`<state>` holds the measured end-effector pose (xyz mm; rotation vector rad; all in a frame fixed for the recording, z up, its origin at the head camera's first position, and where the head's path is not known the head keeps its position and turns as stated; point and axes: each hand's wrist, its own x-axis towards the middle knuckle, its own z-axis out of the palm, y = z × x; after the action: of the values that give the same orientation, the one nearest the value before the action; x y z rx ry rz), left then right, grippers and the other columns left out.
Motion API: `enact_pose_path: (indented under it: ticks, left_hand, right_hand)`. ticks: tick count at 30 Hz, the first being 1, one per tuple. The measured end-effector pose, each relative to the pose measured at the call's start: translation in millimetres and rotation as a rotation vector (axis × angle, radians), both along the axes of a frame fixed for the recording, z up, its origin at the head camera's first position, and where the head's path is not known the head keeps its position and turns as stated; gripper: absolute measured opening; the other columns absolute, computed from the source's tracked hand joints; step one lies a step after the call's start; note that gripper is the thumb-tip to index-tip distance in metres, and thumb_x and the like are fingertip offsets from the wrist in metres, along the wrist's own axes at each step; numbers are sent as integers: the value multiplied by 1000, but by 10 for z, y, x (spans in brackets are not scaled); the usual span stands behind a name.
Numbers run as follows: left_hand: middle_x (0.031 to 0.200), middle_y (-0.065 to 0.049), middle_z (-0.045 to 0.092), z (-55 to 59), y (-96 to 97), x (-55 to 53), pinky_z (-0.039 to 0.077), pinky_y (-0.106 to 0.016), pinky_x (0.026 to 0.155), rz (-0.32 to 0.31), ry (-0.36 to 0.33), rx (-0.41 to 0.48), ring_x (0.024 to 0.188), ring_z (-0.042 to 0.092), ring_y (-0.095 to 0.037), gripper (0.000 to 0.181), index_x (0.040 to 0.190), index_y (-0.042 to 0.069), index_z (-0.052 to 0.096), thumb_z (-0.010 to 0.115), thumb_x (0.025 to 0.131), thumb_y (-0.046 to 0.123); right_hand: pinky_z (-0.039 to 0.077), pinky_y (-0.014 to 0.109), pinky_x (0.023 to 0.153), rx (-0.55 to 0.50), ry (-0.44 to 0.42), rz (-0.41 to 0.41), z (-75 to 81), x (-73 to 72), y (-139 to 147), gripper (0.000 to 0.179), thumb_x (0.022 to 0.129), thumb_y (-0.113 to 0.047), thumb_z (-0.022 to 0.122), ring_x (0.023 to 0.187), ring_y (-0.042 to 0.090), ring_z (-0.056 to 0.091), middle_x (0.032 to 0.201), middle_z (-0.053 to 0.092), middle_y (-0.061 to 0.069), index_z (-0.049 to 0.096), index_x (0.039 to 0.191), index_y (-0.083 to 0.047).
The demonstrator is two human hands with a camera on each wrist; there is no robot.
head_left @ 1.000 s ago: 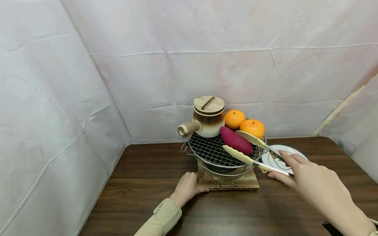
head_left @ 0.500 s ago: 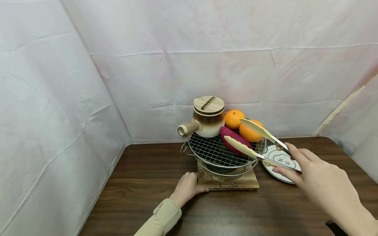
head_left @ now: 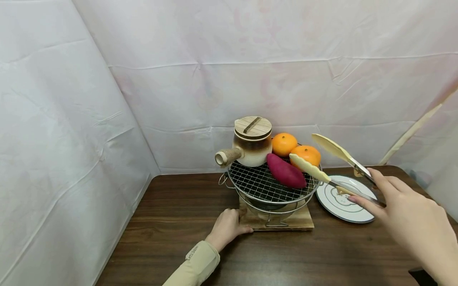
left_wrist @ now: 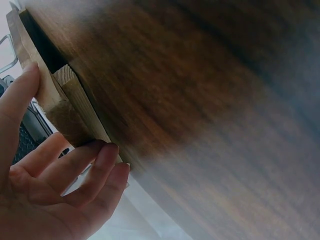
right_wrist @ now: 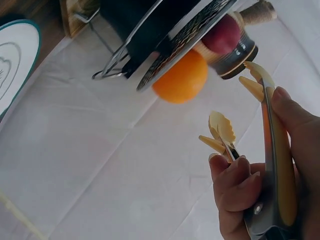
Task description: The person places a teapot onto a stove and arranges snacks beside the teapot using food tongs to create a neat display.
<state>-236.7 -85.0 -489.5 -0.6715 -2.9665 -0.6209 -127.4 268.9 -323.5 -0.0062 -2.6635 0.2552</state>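
Observation:
In the head view my right hand [head_left: 411, 216] holds a pair of tongs [head_left: 313, 170] with pale yellow scalloped tips. The tips are spread wide, with nothing gripped between them; one passes in front of the right-hand orange [head_left: 310, 154], and the other is up to its right. A purple sweet potato [head_left: 286, 171] lies on the round wire grill [head_left: 250, 183], near a second orange [head_left: 284, 143] and a lidded side-handled teapot [head_left: 253, 154]. My left hand [head_left: 226, 226] grips the left front corner of the wooden board [head_left: 295, 223] under the grill; its thumb [left_wrist: 22, 92] presses one side.
A white plate [head_left: 327, 200] with a dark rim stands on the brown table [head_left: 171, 238], right of the grill. White cloth [head_left: 179, 95] hangs behind and at the left. A black object [head_left: 422, 276] shows at the lower right edge.
My right hand has drawn the tongs right, away from the sweet potato and across the right-hand orange, which shifted slightly and settled back. More of the plate shows. My left hand stays still.

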Motion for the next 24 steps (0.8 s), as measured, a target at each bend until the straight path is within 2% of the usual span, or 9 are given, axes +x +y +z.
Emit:
enact_pose_path:
  ticks: [2,6,10,12,16,18,20,22,24]
  left_hand:
    - [57,8,54,4,0,3,43,-25,54,1,-2,0,55,45,-5,45,98,11,75,84,68,44]
    - [54,10,46,8,3,6,41,-24,52,6,-9,0,53,41,-5,42,92,12,74,84,68,44]
    - [54,10,47,7,4,6,42,-24,53,11,-13,-3,52,42,-5,39,88,12,73,84,68,44]
    - [56,10,50,4,3,6,44,-25,54,10,-10,-5,54,44,-5,41,91,12,73,84,68,44]
    - [57,9,52,1,2,5,44,-25,54,6,-11,-1,55,45,-5,44,96,11,74,84,68,44]
    - [57,9,53,2,2,5,44,-25,54,6,-13,-1,55,45,-6,44,96,11,74,84,68,44]
    - [59,8,56,3,3,4,45,-26,55,4,-10,-1,56,47,-6,46,99,11,74,84,68,44]
    - [63,6,62,5,4,4,47,-27,57,3,-5,-3,58,50,-6,48,101,11,74,84,68,44]
    - [67,4,65,7,5,4,48,-27,58,0,-4,-4,59,52,-6,50,104,11,74,84,68,43]
  right_hand:
    - [38,57,50,-17,-48,-33,-11,-13,66,84,82,-60,64,77,52,57,122,56,25,41,144,-9]
    - [37,60,61,-51,-41,-67,-42,-29,194,84,83,-60,63,91,60,53,123,53,29,40,144,-7]
    - [37,57,57,-82,73,-51,-86,-49,294,81,80,-58,68,77,57,53,115,56,31,47,136,-3]
    - [37,53,53,-83,133,-36,-113,-61,342,80,80,-57,68,67,50,53,108,57,33,49,131,0]
    - [37,48,50,-80,182,-49,-172,-80,427,83,81,-61,65,61,42,52,99,57,35,50,129,5]
    - [38,51,57,-73,194,-67,-201,-93,466,86,82,-64,62,66,47,51,98,57,36,50,129,7]
    - [37,55,69,-77,190,-89,-227,-105,500,88,83,-65,59,76,53,49,100,56,38,49,131,7]
    - [31,60,81,-86,195,-100,-255,-117,534,88,84,-66,57,85,58,45,102,55,40,49,130,8]
    - [28,60,86,-96,188,-115,-280,-126,566,88,84,-67,56,90,60,42,105,53,42,48,130,8]
